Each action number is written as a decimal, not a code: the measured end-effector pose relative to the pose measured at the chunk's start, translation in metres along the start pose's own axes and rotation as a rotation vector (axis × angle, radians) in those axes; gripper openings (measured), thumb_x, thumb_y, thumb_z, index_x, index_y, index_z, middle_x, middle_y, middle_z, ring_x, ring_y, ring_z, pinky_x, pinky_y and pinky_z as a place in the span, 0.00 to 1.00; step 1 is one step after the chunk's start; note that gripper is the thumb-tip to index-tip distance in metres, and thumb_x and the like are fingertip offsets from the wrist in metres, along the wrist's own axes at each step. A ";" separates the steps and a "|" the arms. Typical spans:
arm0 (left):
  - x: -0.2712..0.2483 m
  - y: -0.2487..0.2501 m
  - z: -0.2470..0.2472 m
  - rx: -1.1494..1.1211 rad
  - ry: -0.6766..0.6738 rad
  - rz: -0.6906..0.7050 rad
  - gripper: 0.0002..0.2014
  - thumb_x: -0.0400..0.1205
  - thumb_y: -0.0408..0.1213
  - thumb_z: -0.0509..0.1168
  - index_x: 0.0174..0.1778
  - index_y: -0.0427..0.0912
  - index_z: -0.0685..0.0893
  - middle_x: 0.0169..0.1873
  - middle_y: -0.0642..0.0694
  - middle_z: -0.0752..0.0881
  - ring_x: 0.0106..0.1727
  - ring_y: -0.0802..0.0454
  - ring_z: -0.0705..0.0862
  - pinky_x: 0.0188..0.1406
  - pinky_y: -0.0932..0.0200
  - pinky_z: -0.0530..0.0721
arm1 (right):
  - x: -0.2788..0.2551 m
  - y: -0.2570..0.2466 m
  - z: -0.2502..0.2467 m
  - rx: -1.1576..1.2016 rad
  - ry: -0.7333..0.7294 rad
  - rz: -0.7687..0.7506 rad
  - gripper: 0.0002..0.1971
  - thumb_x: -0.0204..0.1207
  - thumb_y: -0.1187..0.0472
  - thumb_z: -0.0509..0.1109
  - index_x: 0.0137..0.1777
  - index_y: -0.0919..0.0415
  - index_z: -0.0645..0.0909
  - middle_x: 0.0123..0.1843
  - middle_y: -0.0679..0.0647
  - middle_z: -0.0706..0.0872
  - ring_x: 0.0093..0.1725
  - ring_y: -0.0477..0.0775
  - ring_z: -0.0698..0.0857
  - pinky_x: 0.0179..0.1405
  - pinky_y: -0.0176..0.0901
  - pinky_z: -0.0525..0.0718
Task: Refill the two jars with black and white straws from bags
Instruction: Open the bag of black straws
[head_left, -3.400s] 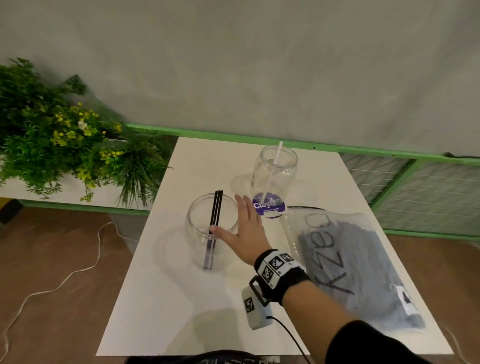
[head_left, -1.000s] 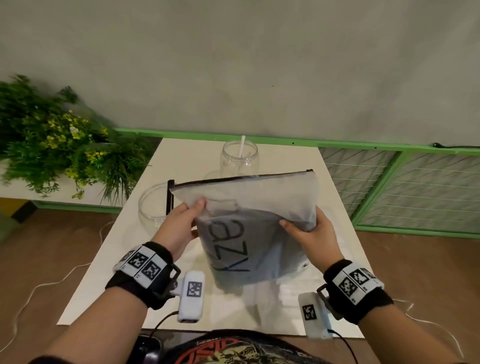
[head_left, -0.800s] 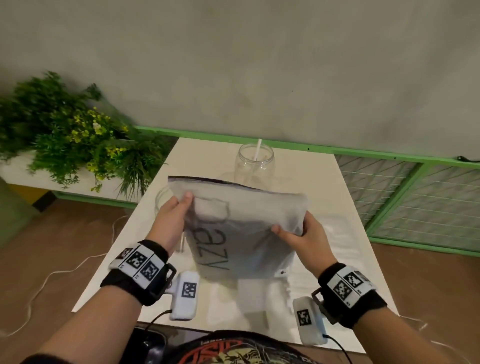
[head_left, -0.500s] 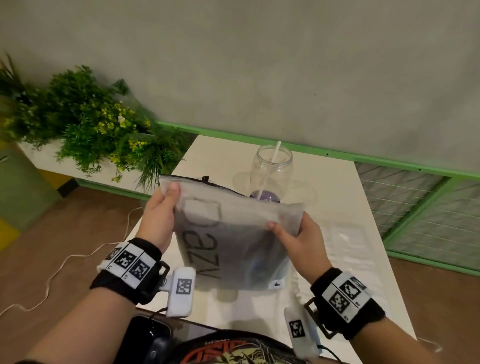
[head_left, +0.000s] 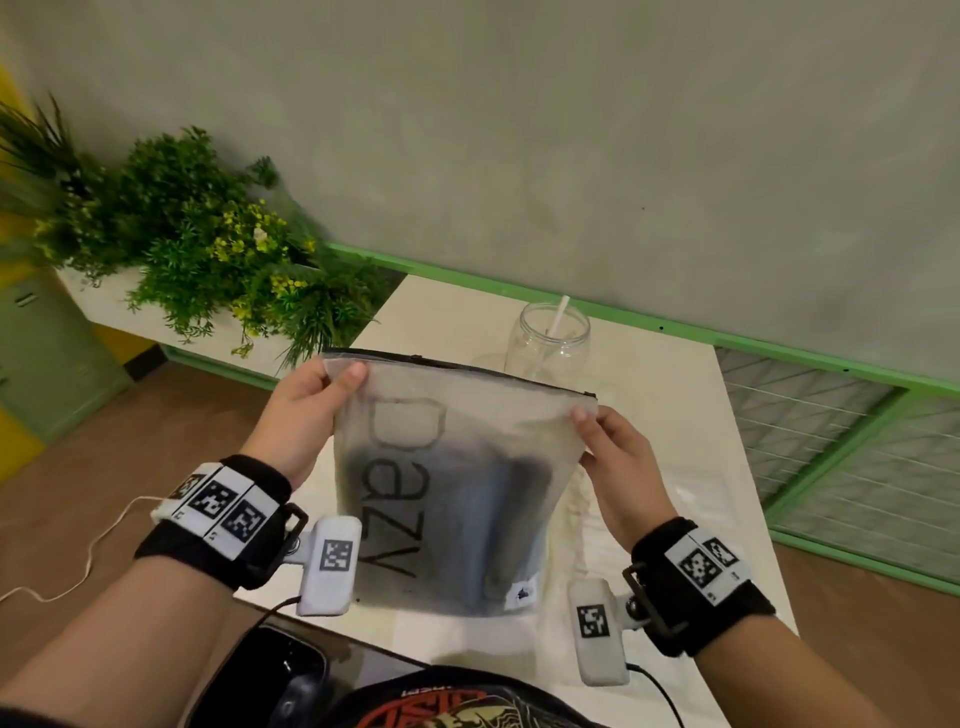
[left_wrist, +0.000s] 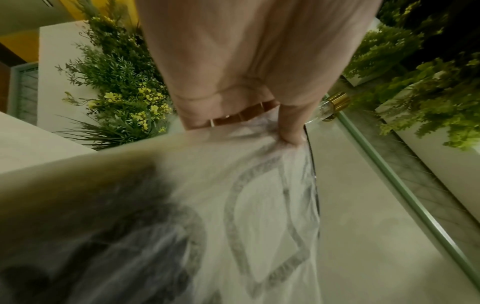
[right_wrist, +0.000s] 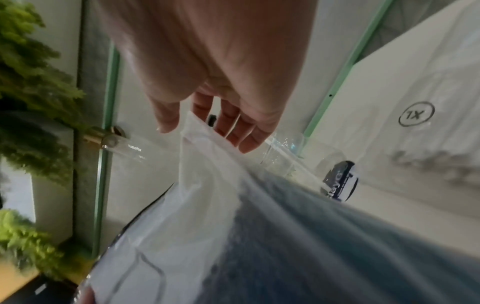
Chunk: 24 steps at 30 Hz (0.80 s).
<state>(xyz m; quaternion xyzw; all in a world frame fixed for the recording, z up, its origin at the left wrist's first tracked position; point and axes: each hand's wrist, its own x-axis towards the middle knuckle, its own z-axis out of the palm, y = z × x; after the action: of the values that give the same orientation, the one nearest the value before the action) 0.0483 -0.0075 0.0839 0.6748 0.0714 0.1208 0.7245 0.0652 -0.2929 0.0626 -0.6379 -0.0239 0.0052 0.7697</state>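
Observation:
A frosted zip bag (head_left: 457, 499) lettered "Dazy", dark with black straws inside, hangs upright over the white table (head_left: 447, 312). My left hand (head_left: 337, 379) pinches its top left corner and my right hand (head_left: 582, 418) pinches its top right corner, both just below the black zip strip. In the left wrist view my thumb (left_wrist: 291, 127) presses into the bag (left_wrist: 246, 205). The right wrist view shows my fingers (right_wrist: 233, 131) curled on the bag (right_wrist: 207, 205). Behind the bag stands a clear jar (head_left: 548, 343) with one white straw (head_left: 558, 314). The other jar is hidden by the bag.
A second, pale bag (head_left: 691, 499) lies flat on the table to the right. Green plants (head_left: 208, 249) fill the ledge at left. A green rail (head_left: 727, 338) and wire fence (head_left: 831, 441) border the far and right sides. A dark device (head_left: 270, 675) sits at the near edge.
The bag, flat on the table 3.4 s ago, is now held up. Over the last second both hands slid from its sides up to its top corners.

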 end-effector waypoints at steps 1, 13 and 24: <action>0.000 0.002 0.000 -0.013 0.000 -0.002 0.10 0.85 0.35 0.60 0.39 0.44 0.81 0.33 0.52 0.89 0.36 0.56 0.86 0.41 0.57 0.83 | 0.003 -0.003 0.000 0.050 0.011 -0.009 0.10 0.74 0.54 0.69 0.44 0.62 0.82 0.40 0.54 0.86 0.42 0.51 0.82 0.47 0.44 0.80; -0.004 0.012 -0.025 -0.017 0.057 0.033 0.14 0.72 0.47 0.74 0.39 0.40 0.82 0.40 0.36 0.83 0.47 0.43 0.80 0.51 0.53 0.84 | 0.012 -0.024 -0.002 0.093 0.029 -0.072 0.06 0.82 0.66 0.63 0.46 0.60 0.80 0.42 0.52 0.83 0.39 0.47 0.82 0.43 0.39 0.83; -0.013 0.058 0.045 0.842 0.108 0.695 0.18 0.77 0.47 0.69 0.63 0.51 0.81 0.64 0.52 0.81 0.68 0.49 0.75 0.71 0.43 0.68 | 0.005 -0.031 0.002 0.043 -0.072 -0.100 0.06 0.82 0.67 0.63 0.44 0.60 0.78 0.40 0.53 0.82 0.42 0.52 0.79 0.46 0.46 0.79</action>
<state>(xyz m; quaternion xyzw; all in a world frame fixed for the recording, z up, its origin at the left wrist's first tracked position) 0.0427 -0.0505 0.1440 0.8830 -0.0763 0.3486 0.3048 0.0696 -0.2963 0.0939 -0.6186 -0.0830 -0.0098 0.7812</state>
